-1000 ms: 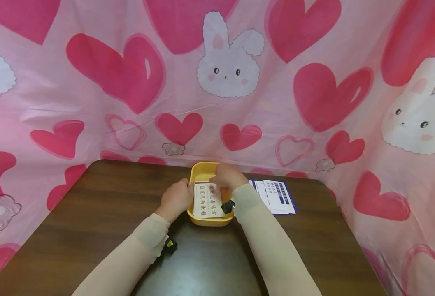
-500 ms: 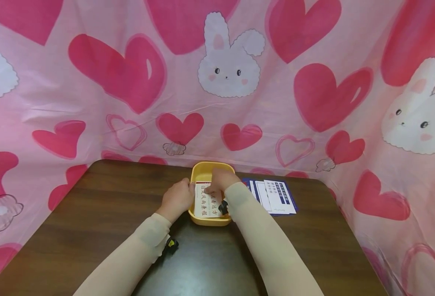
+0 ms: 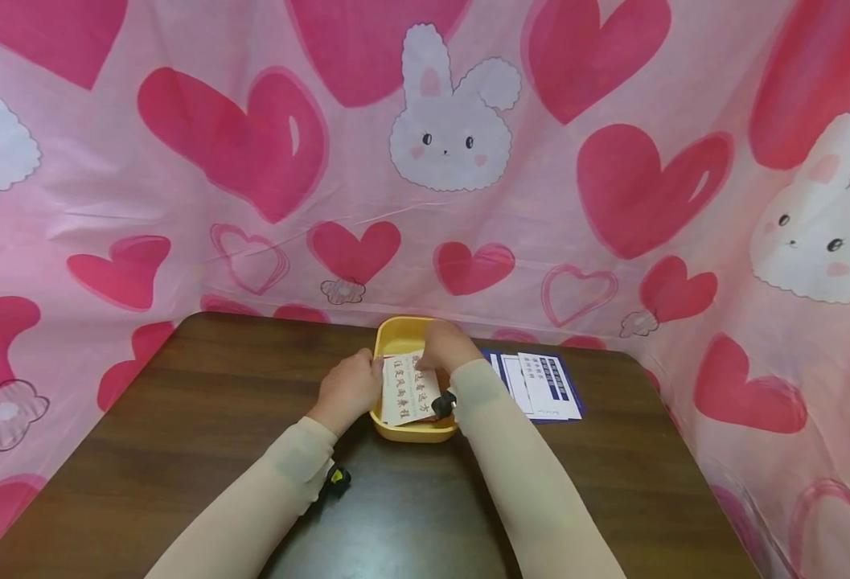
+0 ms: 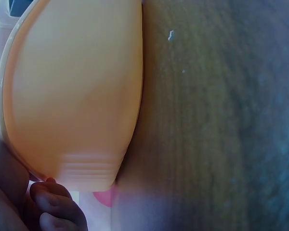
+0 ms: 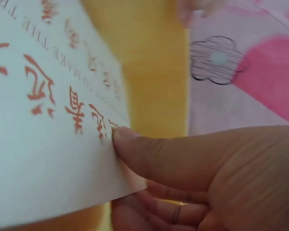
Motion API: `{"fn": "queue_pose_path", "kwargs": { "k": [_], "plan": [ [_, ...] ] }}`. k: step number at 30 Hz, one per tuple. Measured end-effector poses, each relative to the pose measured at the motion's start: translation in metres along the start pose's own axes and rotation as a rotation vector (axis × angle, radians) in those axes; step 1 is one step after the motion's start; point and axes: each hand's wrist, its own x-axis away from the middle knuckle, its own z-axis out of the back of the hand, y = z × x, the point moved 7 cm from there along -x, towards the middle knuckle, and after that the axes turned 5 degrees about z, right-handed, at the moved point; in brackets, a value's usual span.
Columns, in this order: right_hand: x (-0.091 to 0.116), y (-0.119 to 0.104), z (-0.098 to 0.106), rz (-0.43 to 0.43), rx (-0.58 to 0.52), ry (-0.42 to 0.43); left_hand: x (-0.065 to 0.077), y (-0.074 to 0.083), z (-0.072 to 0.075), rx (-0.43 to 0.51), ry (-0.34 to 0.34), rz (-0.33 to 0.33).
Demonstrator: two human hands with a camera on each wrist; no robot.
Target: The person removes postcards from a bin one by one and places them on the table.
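A yellow plastic basket [image 3: 413,435] stands near the back of the table. My left hand [image 3: 348,392] grips its left rim; in the left wrist view curled fingers [image 4: 58,207] hold the edge beside the smooth outer wall [image 4: 77,86]. With thumb and fingers, my right hand [image 3: 449,347] pinches one edge of a white card [image 3: 404,394] printed with red Chinese characters. That card sits slightly turned inside the basket, over something red that peeks out at its edge. Close up in the right wrist view, the thumb [image 5: 139,144] lies on the card's printed face.
Several blue and white printed cards [image 3: 549,386] lie overlapping on the table right of the basket, partly behind the right forearm. A pink cloth [image 3: 251,161] with hearts and rabbits hangs behind the brown wooden table [image 3: 200,402].
My right hand reached over the card, then drew back up and right, now pinching its edge. The card has turned slightly from its straight position. The left hand keeps its hold.
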Motion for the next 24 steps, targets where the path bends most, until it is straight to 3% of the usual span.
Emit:
{"fn": "queue_pose_path", "kwargs": {
  "k": [8,14,24],
  "plan": [
    [0.006,0.017,0.024,-0.017,-0.304,0.061,-0.003,-0.002,-0.003,0.009,-0.016,0.005],
    [0.015,0.046,0.041,-0.002,-0.434,0.125,-0.003,-0.001,-0.003,-0.008,-0.006,-0.014],
    [0.038,0.092,0.059,-0.014,-0.750,0.241,-0.003,-0.003,-0.003,-0.006,-0.005,0.000]
  ]
}}
